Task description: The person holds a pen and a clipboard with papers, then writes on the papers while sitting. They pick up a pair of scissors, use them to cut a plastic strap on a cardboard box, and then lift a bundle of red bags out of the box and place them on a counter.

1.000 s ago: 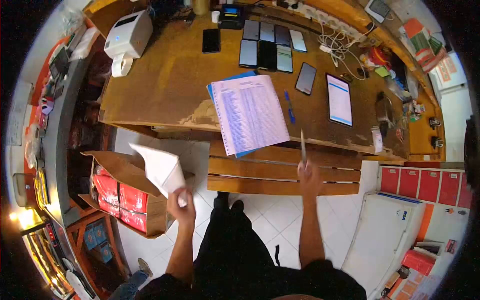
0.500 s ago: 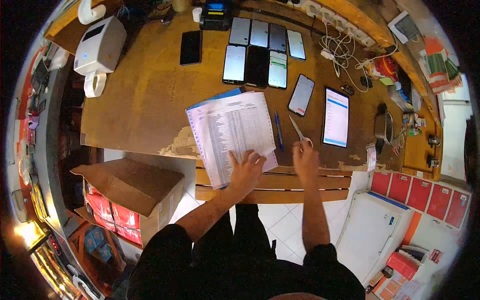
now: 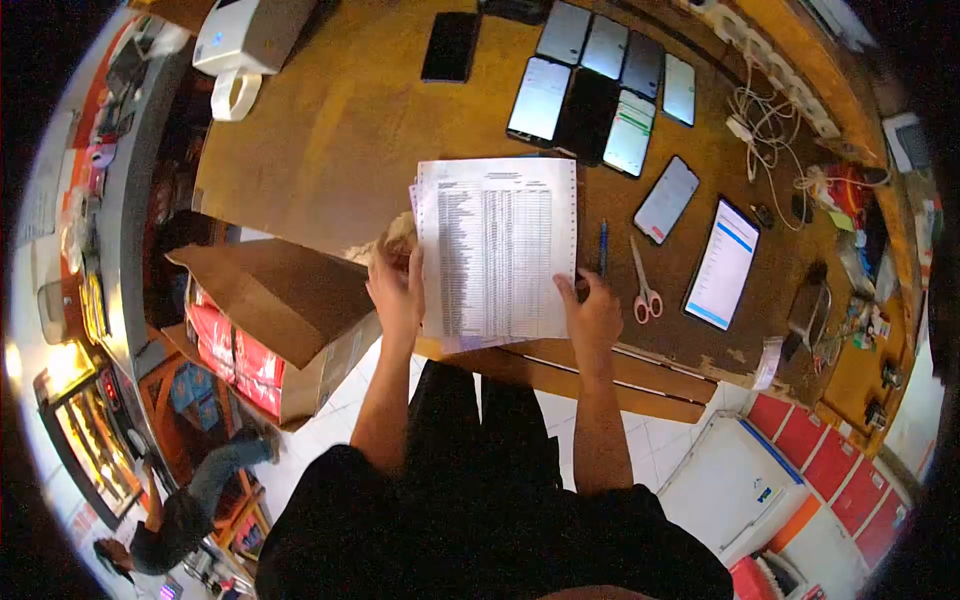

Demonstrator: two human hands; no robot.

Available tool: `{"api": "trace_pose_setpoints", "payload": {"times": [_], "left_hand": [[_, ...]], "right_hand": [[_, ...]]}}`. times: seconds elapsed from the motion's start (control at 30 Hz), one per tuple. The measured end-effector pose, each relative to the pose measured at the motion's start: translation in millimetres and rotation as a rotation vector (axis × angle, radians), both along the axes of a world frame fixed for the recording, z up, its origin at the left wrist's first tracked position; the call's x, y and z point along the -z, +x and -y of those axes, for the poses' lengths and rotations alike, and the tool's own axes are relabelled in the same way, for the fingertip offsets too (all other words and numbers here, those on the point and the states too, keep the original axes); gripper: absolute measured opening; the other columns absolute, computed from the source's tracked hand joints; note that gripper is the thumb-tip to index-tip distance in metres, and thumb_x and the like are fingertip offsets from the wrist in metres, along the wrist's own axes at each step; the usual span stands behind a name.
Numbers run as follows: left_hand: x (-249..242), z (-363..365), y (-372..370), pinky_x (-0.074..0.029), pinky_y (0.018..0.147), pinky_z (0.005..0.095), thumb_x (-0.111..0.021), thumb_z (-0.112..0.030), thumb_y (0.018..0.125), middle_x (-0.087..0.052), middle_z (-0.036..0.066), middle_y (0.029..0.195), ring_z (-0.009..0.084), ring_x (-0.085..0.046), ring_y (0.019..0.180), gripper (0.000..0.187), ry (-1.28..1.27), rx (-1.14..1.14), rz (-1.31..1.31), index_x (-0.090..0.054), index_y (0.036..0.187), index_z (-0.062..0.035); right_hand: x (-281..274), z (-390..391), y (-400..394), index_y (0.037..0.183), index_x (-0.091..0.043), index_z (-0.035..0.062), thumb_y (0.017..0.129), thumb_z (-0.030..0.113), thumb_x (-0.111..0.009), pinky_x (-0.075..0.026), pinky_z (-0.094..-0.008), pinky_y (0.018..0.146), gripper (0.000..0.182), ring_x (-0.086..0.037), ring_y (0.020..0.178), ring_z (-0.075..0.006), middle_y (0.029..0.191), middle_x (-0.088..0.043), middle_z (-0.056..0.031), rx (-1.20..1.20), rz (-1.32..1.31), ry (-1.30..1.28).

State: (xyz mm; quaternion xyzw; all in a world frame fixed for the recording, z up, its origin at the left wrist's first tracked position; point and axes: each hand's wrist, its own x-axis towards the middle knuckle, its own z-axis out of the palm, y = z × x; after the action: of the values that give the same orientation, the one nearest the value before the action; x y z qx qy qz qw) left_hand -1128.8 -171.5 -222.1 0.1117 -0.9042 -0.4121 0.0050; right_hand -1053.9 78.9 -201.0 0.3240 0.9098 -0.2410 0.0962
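- Printed list (image 3: 497, 248): a stack of perforated sheets covered in fine table rows, lying flat on the wooden desk (image 3: 330, 140) with its near edge over the desk's front lip; held between the fingers of both hands, one hand at each long side.
- Left hand (image 3: 397, 290): fingers pressed together and curled onto the left margin of the sheets near the lower corner; whether the thumb lies under the paper cannot be told.
- Right hand (image 3: 591, 313): fingers bent and close together, tips gripping the right margin low down; the thumb side rests against the paper's edge.
- Blue pen (image 3: 603, 247): just beyond the right fingertips, beside the right edge of the sheets.
- Scissors (image 3: 643, 283): just outboard of the right fingers, blades pointing away from the person.
- Phones (image 3: 601, 95): in rows well ahead of both sets of fingers.
- Cardboard box (image 3: 285, 300): outboard of the left fingers, below desk level, flaps open.
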Motion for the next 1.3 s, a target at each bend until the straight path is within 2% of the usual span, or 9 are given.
{"api": "trace_pose_setpoints", "payload": {"times": [0.1,0.17,0.3,0.57,0.7,0.77,0.93,1.03,1.3], "left_hand": [[22.8,2.5,-48.0,-0.04,0.089,0.0428,-0.063,-0.032,0.087,-0.062,0.019,0.109,0.0321,-0.059,0.099,0.055,-0.451,0.031,-0.139,-0.046,0.129,-0.002],[28.8,-0.1,-71.6,-0.04,0.089,0.042,-0.065,-0.032,0.085,-0.068,0.016,0.097,0.0297,-0.063,0.093,0.057,0.156,0.009,-0.02,-0.046,0.129,-0.0014],[7.4,-4.3,-79.4,-0.046,0.084,0.0385,-0.068,-0.025,0.082,-0.07,0.014,0.087,0.0264,-0.066,0.088,0.057,-0.038,-0.001,0.037,-0.046,0.128,-0.0004],[36.3,6.6,-81.3,-0.052,0.073,0.0285,-0.068,-0.002,0.077,-0.07,0.013,0.091,0.016,-0.067,0.081,0.059,0.562,0.002,-0.053,-0.044,0.13,0.001],[35.2,-2.7,-80.7,-0.053,0.073,0.0283,-0.067,0.0,0.078,-0.07,0.013,0.093,0.0166,-0.067,0.081,0.054,0.582,-0.021,-0.05,-0.047,0.127,0.0021],[12.9,-9.3,-81.8,-0.052,0.076,0.0283,-0.066,0.001,0.079,-0.069,0.013,0.095,0.0166,-0.066,0.085,0.047,0.344,-0.032,0.084,-0.05,0.123,0.0039],[18.8,-13.5,-79.2,-0.052,0.078,0.0284,-0.063,0.001,0.083,-0.067,0.015,0.101,0.0173,-0.065,0.09,0.039,0.508,-0.015,0.009,-0.052,0.12,0.0064],[21.4,-13.7,-79.6,-0.052,0.079,0.0287,-0.061,0.002,0.084,-0.066,0.016,0.103,0.0181,-0.064,0.092,0.037,0.563,0.009,-0.049,-0.051,0.12,0.0069],[29.6,-10.6,-80.8,-0.051,0.081,0.0295,-0.06,0.001,0.084,-0.067,0.016,0.102,0.0188,-0.065,0.091,0.029,0.579,0.005,-0.123,-0.056,0.113,0.0081]], "right_hand": [[16.6,-5.0,1.2,0.1,-0.066,0.0053,0.081,0.033,-0.069,-0.05,-0.0378,0.07,0.034,-0.065,0.078,-0.0278,0.092,-0.068,-0.0123,0.017,-0.13,-0.133],[27.7,-7.1,3.3,0.099,-0.065,0.0046,0.08,0.026,-0.07,-0.049,-0.0357,0.068,0.028,-0.064,0.075,-0.0244,0.091,-0.067,-0.011,-0.013,-0.213,-0.15],[29.3,-10.3,3.4,0.096,-0.065,0.0034,0.082,0.016,-0.069,-0.048,-0.0307,0.062,0.019,-0.06,0.067,-0.0172,0.086,-0.067,-0.0081,-0.072,-0.431,-0.241],[10.5,-11.1,-22.8,0.103,-0.061,0.0039,0.085,0.019,-0.063,-0.047,-0.0391,0.083,0.024,-0.062,0.089,-0.0317,0.096,-0.065,-0.0139,-0.032,-0.363,-0.243],[0.3,4.4,-81.0,0.107,-0.063,0.0052,0.084,0.016,-0.066,-0.045,-0.0392,0.08,0.025,-0.057,0.093,-0.0262,0.104,-0.063,-0.0119,-0.455,-0.616,0.041],[5.6,17.1,-121.1,0.108,-0.061,0.0069,0.082,0.016,-0.067,-0.036,-0.0432,0.097,0.029,-0.053,0.107,-0.0292,0.113,-0.06,-0.0113,-0.588,-0.694,-0.081],[34.8,55.2,-193.6,0.102,-0.067,0.0125,0.083,0.023,-0.065,-0.035,-0.0455,0.092,0.022,-0.053,0.103,-0.0282,0.112,-0.062,-0.0062,-0.816,-0.645,-0.165],[43.2,59.5,-213.5,0.092,-0.071,0.0146,0.083,0.027,-0.064,-0.034,-0.0431,0.089,0.016,-0.055,0.1,-0.0267,0.112,-0.063,-0.0037,-0.892,-0.372,-0.233],[49.0,67.5,-220.8,0.085,-0.07,0.0104,0.079,0.024,-0.069,-0.035,-0.0431,0.088,0.015,-0.057,0.094,-0.0265,0.097,-0.064,-0.0068,-0.894,-0.629,-0.344]]}}
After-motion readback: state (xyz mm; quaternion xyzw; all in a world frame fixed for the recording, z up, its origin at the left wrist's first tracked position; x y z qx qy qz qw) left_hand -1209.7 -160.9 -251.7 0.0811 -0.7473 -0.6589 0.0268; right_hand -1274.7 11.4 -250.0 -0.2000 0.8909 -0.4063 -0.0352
